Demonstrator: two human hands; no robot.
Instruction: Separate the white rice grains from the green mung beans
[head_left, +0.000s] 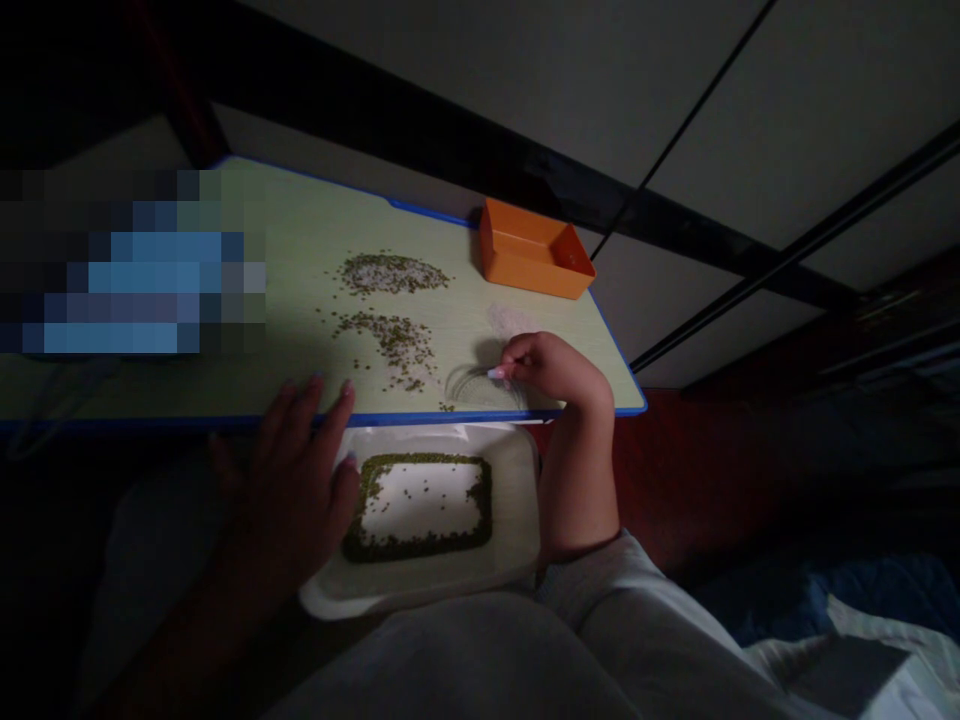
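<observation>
My left hand [296,480] lies with fingers stretched out against the left rim of a white tray [517,500], fingertips at the table's front edge. Green beans [420,545] ring the tray's floor around a bare middle. My right hand [551,368] rests on the pale green table [300,240] near its right front corner, fingers pinched together over a small clear dish [480,385]; what the pinch holds is too small to make out. Two loose heaps of mixed green beans and white grains [394,272] [390,345] lie on the table left of this hand.
An orange box [536,255] stands at the table's far right corner. A thin patch of white grains [510,320] lies in front of it. A blurred blue area covers the table's left side. The tray sits on my lap below the blue table edge [225,422].
</observation>
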